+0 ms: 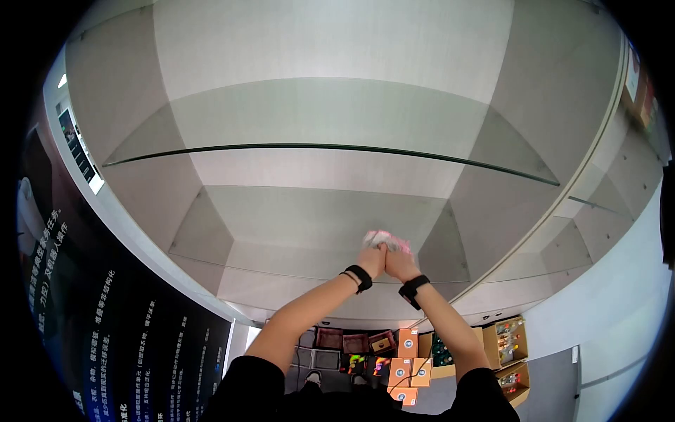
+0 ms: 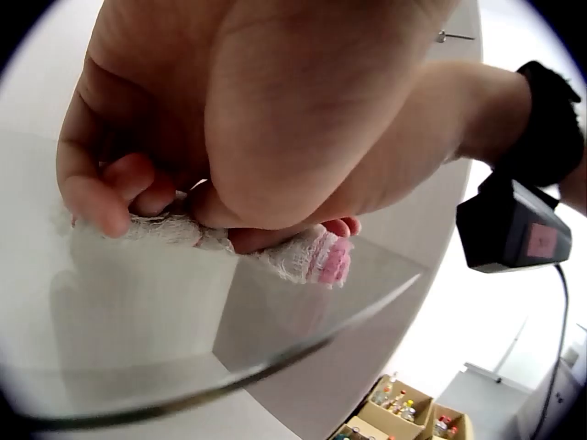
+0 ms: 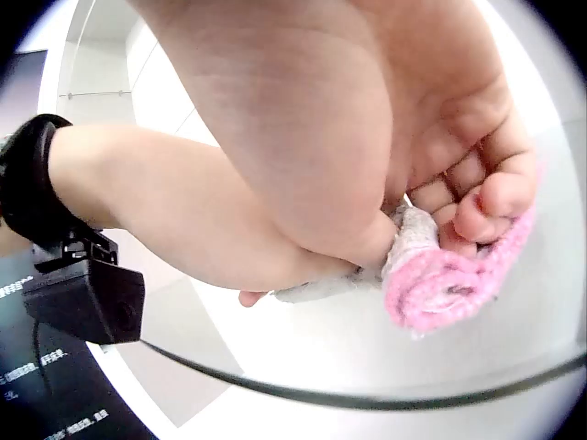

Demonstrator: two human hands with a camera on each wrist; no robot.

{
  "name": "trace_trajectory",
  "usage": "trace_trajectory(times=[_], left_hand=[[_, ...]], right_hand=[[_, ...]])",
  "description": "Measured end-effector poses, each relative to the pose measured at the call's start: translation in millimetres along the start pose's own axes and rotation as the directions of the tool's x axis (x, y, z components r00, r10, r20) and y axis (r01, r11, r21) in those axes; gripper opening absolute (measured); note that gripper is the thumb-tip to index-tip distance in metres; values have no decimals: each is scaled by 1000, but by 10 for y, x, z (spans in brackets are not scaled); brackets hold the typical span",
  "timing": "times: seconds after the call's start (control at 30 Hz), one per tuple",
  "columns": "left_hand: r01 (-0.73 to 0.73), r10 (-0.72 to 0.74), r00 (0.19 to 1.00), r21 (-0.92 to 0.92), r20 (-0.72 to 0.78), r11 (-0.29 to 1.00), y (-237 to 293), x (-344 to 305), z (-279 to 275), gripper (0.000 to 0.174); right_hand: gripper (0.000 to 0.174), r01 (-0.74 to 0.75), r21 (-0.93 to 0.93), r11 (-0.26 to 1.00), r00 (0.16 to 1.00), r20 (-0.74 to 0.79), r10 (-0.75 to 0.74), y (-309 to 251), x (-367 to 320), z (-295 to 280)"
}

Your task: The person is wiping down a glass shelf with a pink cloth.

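Observation:
A rolled white cloth with pink edging (image 1: 383,236) is in both hands, out in front of the body at the lower glass shelf (image 1: 295,218). In the head view my left hand (image 1: 371,261) grips it from the left, and my right hand (image 1: 401,265) from the right, the two hands side by side. Seen from the left wrist, curled fingers press the bunched cloth (image 2: 295,259) close over the glass. The right wrist view shows the pink rolled end (image 3: 438,291) poking out beneath the right hand (image 3: 431,101), whose fingertips curl onto it.
Another glass shelf (image 1: 337,119) crosses the cabinet above, its front edge facing me. A black printed panel (image 1: 119,330) stands on the left. Below are orange boxes (image 1: 408,343), dark red crates (image 1: 328,338) and cardboard boxes with bottles (image 1: 508,342).

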State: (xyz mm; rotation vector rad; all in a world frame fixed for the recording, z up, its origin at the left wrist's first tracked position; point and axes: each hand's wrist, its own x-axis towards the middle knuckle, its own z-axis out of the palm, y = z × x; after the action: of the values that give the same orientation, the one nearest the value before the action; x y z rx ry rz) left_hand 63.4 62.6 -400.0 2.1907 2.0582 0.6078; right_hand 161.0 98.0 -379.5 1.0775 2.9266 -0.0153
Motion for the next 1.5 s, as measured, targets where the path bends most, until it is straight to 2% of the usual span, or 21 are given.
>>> trace_trajectory(times=[0.03, 0.17, 0.23, 0.27, 0.3, 0.37, 0.4, 0.47, 0.53, 0.6, 0.73, 0.83, 0.9, 1.0, 1.07, 1.23, 1.33, 1.43, 1.5], left_hand=[[67, -66, 997, 28, -47, 997, -10, 35, -4, 26], [120, -119, 993, 86, -10, 989, -12, 45, 6, 29], [157, -167, 982, 119, 87, 980, 35, -14, -57, 33], [135, -157, 977, 151, 147, 979, 39, -52, -94, 38], [140, -162, 976, 150, 146, 979, 19, -93, -108, 38], [-12, -24, 984, 203, 176, 979, -17, -163, -145, 41], [35, -50, 988, 107, 146, 994, -22, -166, -167, 36], [56, -74, 984, 112, 161, 992, -29, -103, -233, 32], [77, -96, 981, 116, 171, 990, -68, -4, -203, 29], [147, -158, 984, 129, 80, 981, -201, 162, -39, 24], [168, -169, 986, 136, -8, 976, -342, 326, -3, 24], [163, -156, 986, 182, -51, 970, -370, 367, -21, 23], [208, -211, 978, 116, 7, 971, -359, 358, -24, 23], [249, -256, 966, 133, 31, 959, -331, 324, -5, 24], [247, -256, 966, 151, 43, 957, -346, 299, 33, 24], [240, -255, 964, 170, 73, 956, -373, 217, 65, 25], [205, -215, 976, 172, 44, 964, -394, 247, 50, 25], [212, -232, 970, 209, 76, 955, -359, 252, -18, 24], [216, -237, 966, 179, 104, 960, -349, 256, -58, 22]], right_hand=[[40, -30, 1, 1000, 1000, 5, 30, -12, 50, -38], [39, -103, -8, 995, 995, -4, 103, -44, 49, -42], [43, -104, 43, 994, 994, 47, 102, -100, -14, -128], [43, -99, 43, 994, 994, 52, 96, -126, -47, -140], [45, -65, 40, 997, 996, 67, 62, -146, -87, -143], [47, -30, 34, 999, 997, 76, 27, -150, -98, -116], [48, -34, 36, 999, 994, 104, 30, -160, -90, -104], [48, -40, 36, 999, 992, 122, 35, -157, -20, -123], [34, -36, 93, 995, 997, 71, 29, -155, 31, -234], [29, -46, 80, 996, 998, 40, 43, -102, 196, -178], [24, -82, 13, 997, 994, -72, 83, -89, 405, -111], [24, -152, 33, 988, 987, -52, 153, -85, 492, -55], [26, -152, 32, 988, 987, -39, 153, -60, 525, 16], [29, -143, 38, 989, 988, -51, 145, -50, 541, 137], [30, -137, 47, 989, 987, -81, 141, -52, 517, 177], [31, -163, 104, 981, 986, -9, 165, -185, 375, 8], [32, -141, 72, 987, 990, 29, 139, -168, 394, -22], [32, -155, 158, 975, 988, 19, 154, -168, 394, -58], [31, -132, 125, 983, 990, -29, 137, -177, 387, -87]])
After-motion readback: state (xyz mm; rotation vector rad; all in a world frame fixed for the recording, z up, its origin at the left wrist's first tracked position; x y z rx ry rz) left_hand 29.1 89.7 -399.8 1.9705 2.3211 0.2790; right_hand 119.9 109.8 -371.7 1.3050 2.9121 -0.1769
